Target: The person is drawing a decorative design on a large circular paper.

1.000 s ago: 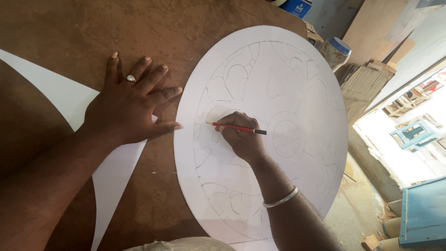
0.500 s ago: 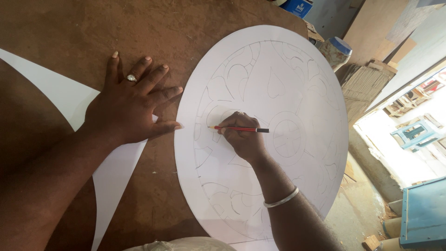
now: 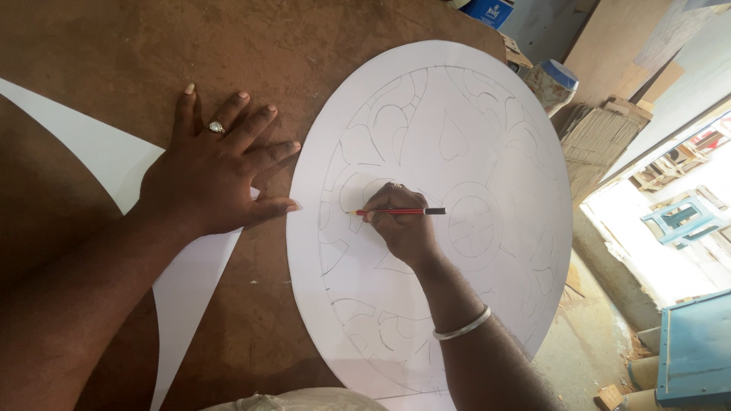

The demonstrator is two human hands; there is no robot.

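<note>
Right hand (image 3: 400,224), fingers gripping a red pencil (image 3: 400,211), on the white disc (image 3: 487,114) at centre frame; left hand (image 3: 209,171), fingers spread, flat on the table (image 3: 114,53).

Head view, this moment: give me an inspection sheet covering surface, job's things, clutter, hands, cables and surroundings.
Surface: brown table, worn and dusty.
Job's things: round white sheet with pencilled ornament; red pencil, tip on the sheet.
Clutter: curved white offcut at the left.
Hands: left hand flat, fingers spread, partly on the offcut, one fingertip at the sheet's edge, ring on one finger; right hand in a writing grip on the pencil, bangle on the wrist.
Cables: nothing seen.
Surroundings: jar with a blue lid, stacked boards, blue stool, blue crate.
</note>
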